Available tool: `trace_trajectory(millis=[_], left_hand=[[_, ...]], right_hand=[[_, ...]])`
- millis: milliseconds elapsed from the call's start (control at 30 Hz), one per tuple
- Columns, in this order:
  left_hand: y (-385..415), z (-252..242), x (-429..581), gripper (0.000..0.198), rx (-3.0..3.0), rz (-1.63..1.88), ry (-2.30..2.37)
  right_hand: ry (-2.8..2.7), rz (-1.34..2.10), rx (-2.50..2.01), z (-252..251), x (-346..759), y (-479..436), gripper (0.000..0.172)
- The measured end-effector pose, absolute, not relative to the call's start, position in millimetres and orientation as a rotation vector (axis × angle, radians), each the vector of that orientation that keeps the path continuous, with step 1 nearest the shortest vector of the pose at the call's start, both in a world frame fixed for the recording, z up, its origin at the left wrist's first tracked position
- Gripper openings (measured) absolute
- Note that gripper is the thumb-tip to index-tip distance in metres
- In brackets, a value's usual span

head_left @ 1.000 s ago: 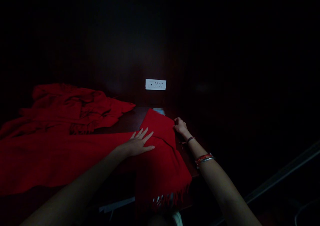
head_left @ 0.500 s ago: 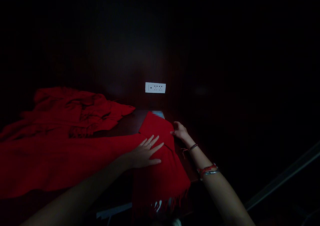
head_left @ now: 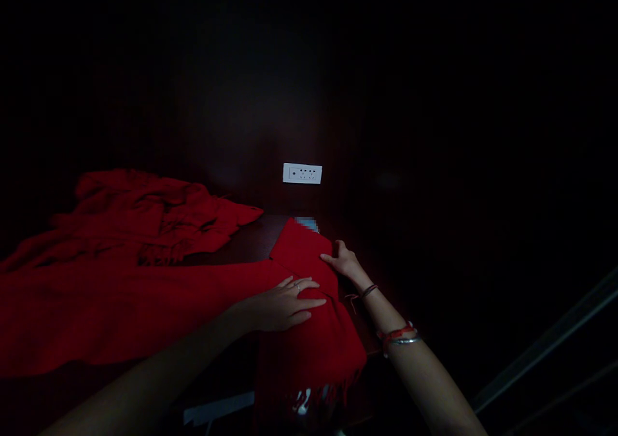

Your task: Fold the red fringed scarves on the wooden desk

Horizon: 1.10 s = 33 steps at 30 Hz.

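Observation:
A long red scarf (head_left: 183, 301) with a fringed end lies across a dark table, and its right part is folded over at an angle. My left hand (head_left: 284, 304) rests flat on the folded part, fingers spread, with a ring on one finger. At the scarf's right edge is my right hand (head_left: 342, 260). Its thumb lies stretched on top of the cloth, apart from the forefinger; the other fingers are partly hidden. The fringe (head_left: 328, 394) hangs over the table's front edge.
A crumpled heap of red cloth (head_left: 159, 214) lies at the back left. A small blurred blue item (head_left: 308, 223) sits just behind the scarf's fold. On the dark wall is a white socket plate (head_left: 302, 173). A pale bar (head_left: 545, 339) slants at the lower right.
My left hand has slid slightly right and nearer to me over the scarf, its fingers now pointing more to the right. My right thumb has moved a little further onto the cloth.

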<state>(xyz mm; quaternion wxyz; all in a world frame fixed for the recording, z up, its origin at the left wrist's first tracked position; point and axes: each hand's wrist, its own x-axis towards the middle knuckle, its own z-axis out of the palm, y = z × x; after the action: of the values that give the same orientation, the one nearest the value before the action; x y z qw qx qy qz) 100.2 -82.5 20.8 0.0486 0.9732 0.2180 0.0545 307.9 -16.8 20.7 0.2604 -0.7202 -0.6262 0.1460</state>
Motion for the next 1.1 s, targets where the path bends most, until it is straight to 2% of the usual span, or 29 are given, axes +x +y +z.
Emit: trace_trajectory(millis=[367, 567, 733, 833, 1100], left_hand=[[-80, 20, 98, 0.042, 3.015, 0.027, 0.492], [-82, 24, 98, 0.040, 2.976, -0.020, 0.484], [-83, 29, 98, 0.040, 2.932, -0.062, 0.493], [-83, 30, 99, 0.040, 2.926, -0.070, 0.510], [-84, 32, 99, 0.041, 2.925, -0.094, 0.491]], right_hand=[[-1.607, 0.293, -1.806, 21, 309, -11, 0.061], [-1.670, 0.373, -1.934, 21, 310, -12, 0.060], [-1.558, 0.333, -1.944, 19, 312, -6, 0.075], [-1.484, 0.357, -1.971, 16, 310, 6, 0.078], [-1.401, 0.253, -1.898, 16, 316, 30, 0.055]])
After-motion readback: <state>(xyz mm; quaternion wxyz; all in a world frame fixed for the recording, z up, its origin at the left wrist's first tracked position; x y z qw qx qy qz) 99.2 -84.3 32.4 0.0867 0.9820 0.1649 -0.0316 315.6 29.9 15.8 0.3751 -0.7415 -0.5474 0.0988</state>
